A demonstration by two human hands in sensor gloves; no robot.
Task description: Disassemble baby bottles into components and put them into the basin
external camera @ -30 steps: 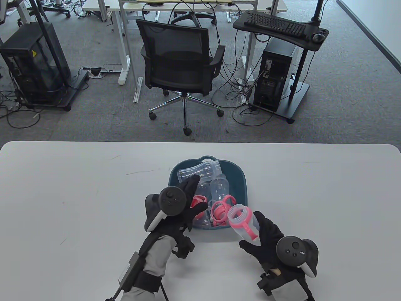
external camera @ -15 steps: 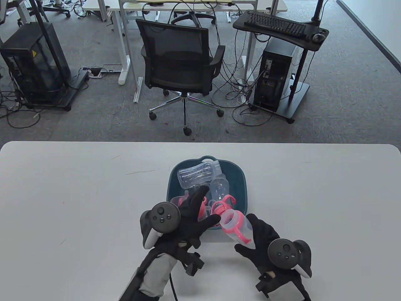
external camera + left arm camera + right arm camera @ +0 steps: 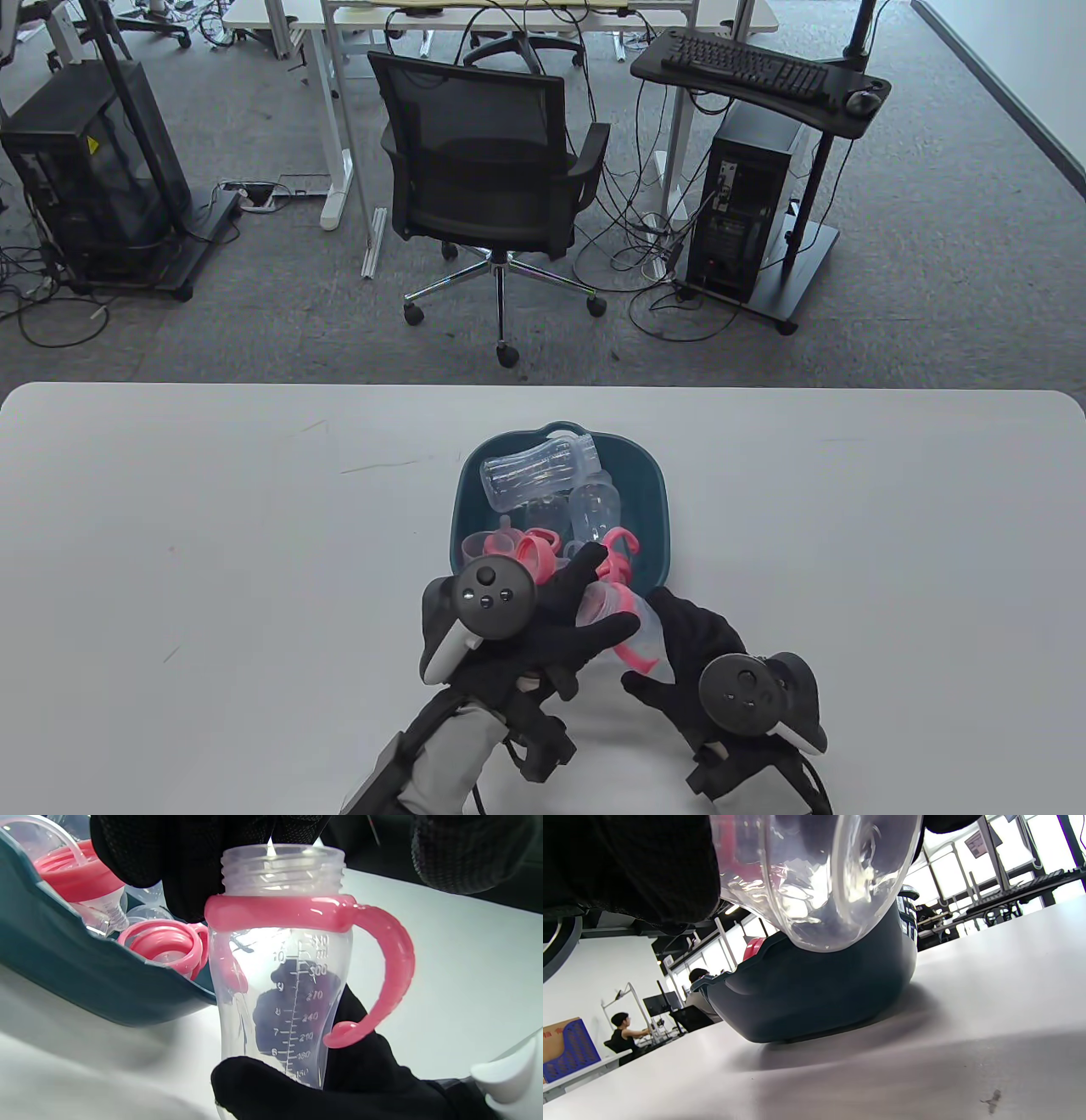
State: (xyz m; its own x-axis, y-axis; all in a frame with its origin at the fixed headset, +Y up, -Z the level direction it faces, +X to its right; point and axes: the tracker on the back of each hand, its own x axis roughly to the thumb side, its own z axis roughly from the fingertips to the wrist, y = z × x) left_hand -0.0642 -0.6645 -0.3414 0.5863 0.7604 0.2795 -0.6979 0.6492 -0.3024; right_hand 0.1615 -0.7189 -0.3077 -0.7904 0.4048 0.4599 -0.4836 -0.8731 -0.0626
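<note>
My right hand (image 3: 670,645) grips the body of a clear baby bottle (image 3: 632,618), just in front of the teal basin (image 3: 655,497). The bottle (image 3: 288,993) has an open threaded mouth and a pink handle ring (image 3: 297,912) around its neck. My left hand (image 3: 598,594) is spread over the bottle's neck. Its fingers (image 3: 191,866) touch the mouth from behind, and its thumb stands apart. In the right wrist view the bottle's base (image 3: 818,878) hangs above the table, in front of the basin (image 3: 818,993). Inside the basin lie clear bottles (image 3: 534,471), pink rings (image 3: 534,548) and a pink handle piece (image 3: 624,543).
The white table (image 3: 212,552) stretches wide on both sides of the basin. Beyond its far edge stand an office chair (image 3: 484,170) and a computer cart (image 3: 755,212). People sit at desks in the background of the right wrist view.
My left hand drew back from over the basin and came onto the bottle's neck. My right hand brought the bottle left and nearer to me.
</note>
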